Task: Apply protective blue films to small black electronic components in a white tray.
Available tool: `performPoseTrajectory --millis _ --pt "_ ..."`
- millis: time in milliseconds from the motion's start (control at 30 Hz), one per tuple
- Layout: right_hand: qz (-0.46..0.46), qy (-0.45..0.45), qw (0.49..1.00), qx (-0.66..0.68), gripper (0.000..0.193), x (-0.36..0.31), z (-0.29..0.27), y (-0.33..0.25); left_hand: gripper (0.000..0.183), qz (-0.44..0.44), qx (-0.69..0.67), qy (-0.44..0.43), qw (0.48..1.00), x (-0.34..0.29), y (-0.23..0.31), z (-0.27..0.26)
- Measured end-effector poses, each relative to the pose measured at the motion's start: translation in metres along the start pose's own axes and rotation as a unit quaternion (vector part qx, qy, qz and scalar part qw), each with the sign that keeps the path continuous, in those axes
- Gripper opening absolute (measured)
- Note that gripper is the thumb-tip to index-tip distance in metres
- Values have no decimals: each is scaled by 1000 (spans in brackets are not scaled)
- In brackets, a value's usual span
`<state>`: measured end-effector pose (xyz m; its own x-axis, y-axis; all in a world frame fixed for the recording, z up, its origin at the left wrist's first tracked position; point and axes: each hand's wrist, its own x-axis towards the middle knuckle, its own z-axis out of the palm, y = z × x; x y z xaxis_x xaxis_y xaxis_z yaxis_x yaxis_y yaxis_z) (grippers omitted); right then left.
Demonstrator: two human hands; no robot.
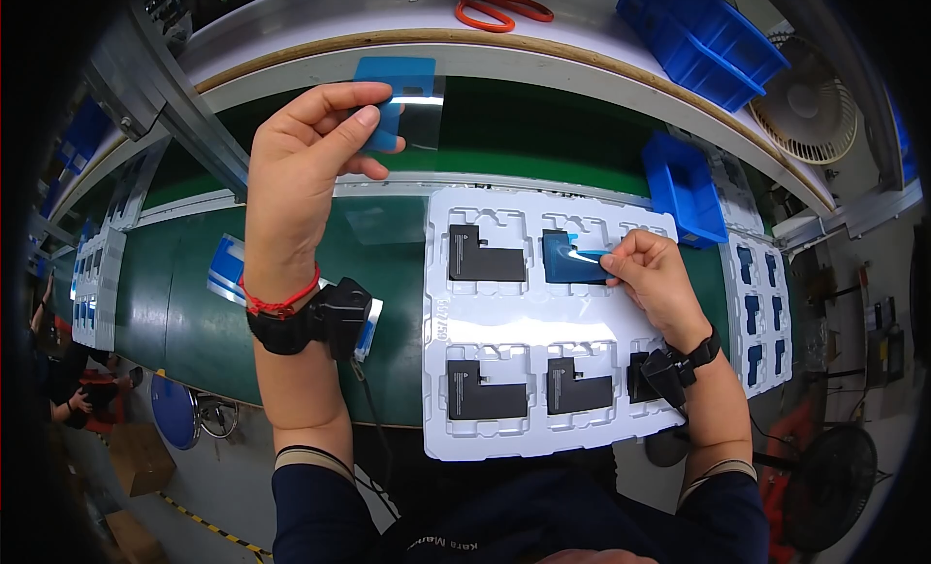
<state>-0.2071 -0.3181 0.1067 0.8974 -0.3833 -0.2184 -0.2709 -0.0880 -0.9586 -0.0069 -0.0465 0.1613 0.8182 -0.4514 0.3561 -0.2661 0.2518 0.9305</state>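
Note:
My left hand is raised over the far side of the bench, pinching a part-blue, part-clear film sheet between thumb and fingers. In front of me lies a white moulded tray with L-shaped black batteries in its pockets, such as the far-left battery and the near-middle battery. At the far-middle pocket my right hand closes thumb and finger on the edge of a blue film, which covers the battery there. My right wrist partly hides a battery in the near-right pocket.
Blue-and-white sheets lie on the green bench left of my forearm. An open blue bin stands behind the tray, and another tray is at right. The shelf above carries red-handled cutters and blue bins.

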Motion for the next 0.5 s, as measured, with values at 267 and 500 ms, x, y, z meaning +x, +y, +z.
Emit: performPoseTrajectory --millis 267,500 --pt "-4 11 1000 -5 12 0 2 1 22 0 2 3 1000 0 0 0" --pt "-58 27 995 -71 12 4 3 12 22 -2 13 2 1000 1 0 -1"
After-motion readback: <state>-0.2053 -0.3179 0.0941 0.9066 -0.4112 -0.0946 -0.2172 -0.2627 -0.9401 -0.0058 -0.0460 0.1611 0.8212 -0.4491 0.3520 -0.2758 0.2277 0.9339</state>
